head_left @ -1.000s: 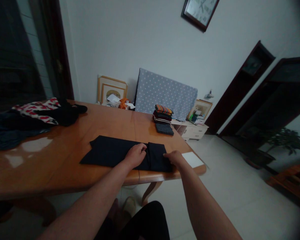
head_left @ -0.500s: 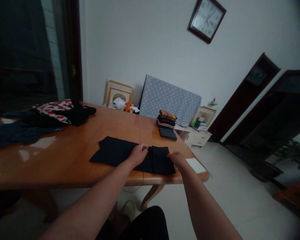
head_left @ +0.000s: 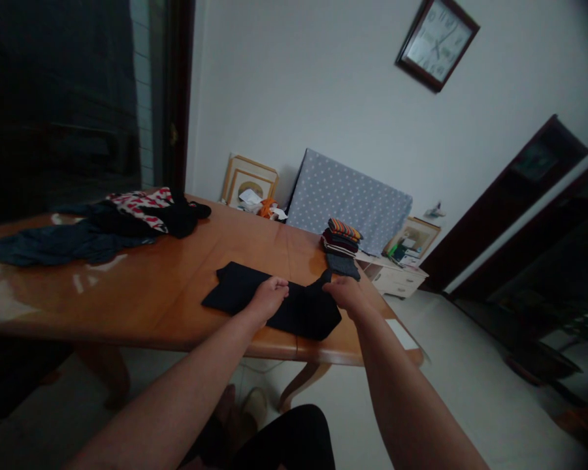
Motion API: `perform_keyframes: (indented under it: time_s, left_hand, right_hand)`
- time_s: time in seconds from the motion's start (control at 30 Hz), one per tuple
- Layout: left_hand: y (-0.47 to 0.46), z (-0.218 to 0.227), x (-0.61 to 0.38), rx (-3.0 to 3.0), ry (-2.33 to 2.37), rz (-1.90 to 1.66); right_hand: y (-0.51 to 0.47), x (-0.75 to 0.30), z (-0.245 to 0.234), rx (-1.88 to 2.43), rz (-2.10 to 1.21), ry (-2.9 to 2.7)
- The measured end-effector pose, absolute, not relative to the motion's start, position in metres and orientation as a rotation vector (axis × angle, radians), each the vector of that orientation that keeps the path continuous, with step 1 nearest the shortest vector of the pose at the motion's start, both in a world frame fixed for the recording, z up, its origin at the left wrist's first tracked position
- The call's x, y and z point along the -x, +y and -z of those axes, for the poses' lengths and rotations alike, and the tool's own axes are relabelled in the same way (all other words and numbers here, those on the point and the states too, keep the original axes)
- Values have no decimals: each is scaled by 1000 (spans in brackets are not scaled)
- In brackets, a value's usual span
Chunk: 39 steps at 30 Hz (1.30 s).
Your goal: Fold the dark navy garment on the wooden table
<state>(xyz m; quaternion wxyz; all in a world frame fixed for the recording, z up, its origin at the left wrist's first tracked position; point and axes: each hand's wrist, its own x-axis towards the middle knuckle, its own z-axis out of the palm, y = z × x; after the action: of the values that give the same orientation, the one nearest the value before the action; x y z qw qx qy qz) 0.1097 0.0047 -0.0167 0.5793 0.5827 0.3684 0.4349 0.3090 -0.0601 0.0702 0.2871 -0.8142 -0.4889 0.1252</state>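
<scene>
A black garment (head_left: 255, 297) lies partly folded near the front edge of the wooden table (head_left: 142, 294). My left hand (head_left: 269, 294) rests on its middle with the fingers curled, pressing the cloth down. My right hand (head_left: 345, 290) pinches the garment's right end and holds that end lifted off the table, raised toward the left hand.
A heap of dark and red-patterned clothes (head_left: 112, 222) lies at the table's far left. A stack of folded clothes (head_left: 342, 238) and a grey folded piece (head_left: 343, 264) sit at the far right corner. A white sheet (head_left: 404, 334) lies at the right edge. Picture frames (head_left: 247, 179) lean on the wall.
My right hand has lifted the garment's right end off the table and moved it up and leftward. My left hand stays on the cloth. The camera view has shifted left.
</scene>
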Motion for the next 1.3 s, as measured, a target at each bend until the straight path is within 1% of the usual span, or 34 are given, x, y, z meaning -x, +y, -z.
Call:
perform_keyframes:
  time_s: [0.2, 0.43, 0.5, 0.63, 0.7, 0.87, 1.03, 1.17, 1.3]
  left_hand:
    - [14, 13, -76, -1266, 903, -1120]
    - [13, 15, -48, -1193, 910, -1133]
    - [13, 18, -45, -1172, 889, -1132]
    - [14, 25, -42, -1170, 856, -1136]
    - [14, 26, -41, -1164, 850, -1142]
    - [13, 27, -41, -1155, 851, -1136]
    - [13, 28, -41, -1103, 837, -1153]
    - [15, 31, -41, -1001, 799, -1197]
    - [17, 34, -40, -913, 767, -1228]
  right_hand:
    - [-39, -268, -75, 2250, -319, -1469]
    - [-17, -236, -56, 2302, -372, -1470]
    - [-15, -228, -49, 2274, -428, -1437]
    - [-15, -220, -38, 2136, -682, -1375]
    - [-17, -223, -34, 2066, -703, -1335]
    - [-20, -243, -28, 1979, -542, -1302]
    - [-27, -241, -15, 1853, -189, -1728]
    - [-31, -217, 5, 1951, -124, -2004]
    - [-32, -201, 20, 2095, -117, -2106]
